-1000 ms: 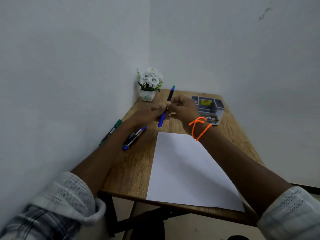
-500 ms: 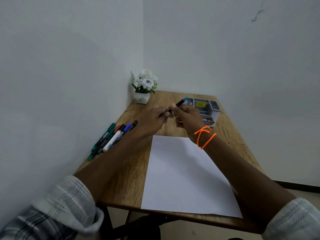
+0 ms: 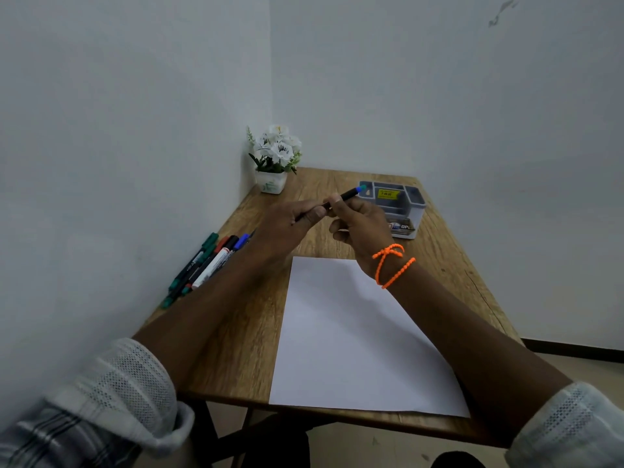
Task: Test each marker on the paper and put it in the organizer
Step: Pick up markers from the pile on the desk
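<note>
We've got the marker (image 3: 341, 199) mid-frame above the bench (image 3: 439, 251), left hand (image 3: 287, 224) and right hand (image 3: 361, 224) each with a closed grip on it, and a hard tug on the cap could fling it past the blank paper (image 3: 347, 332) toward the organizer (image 3: 393, 207).

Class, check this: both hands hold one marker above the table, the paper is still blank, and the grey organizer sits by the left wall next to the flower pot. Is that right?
One detail is wrong. The head view shows the grey organizer at the table's far right, apart from the flower pot in the left corner. The rest stands: the left hand and right hand hold one marker, and the paper is blank.
</note>
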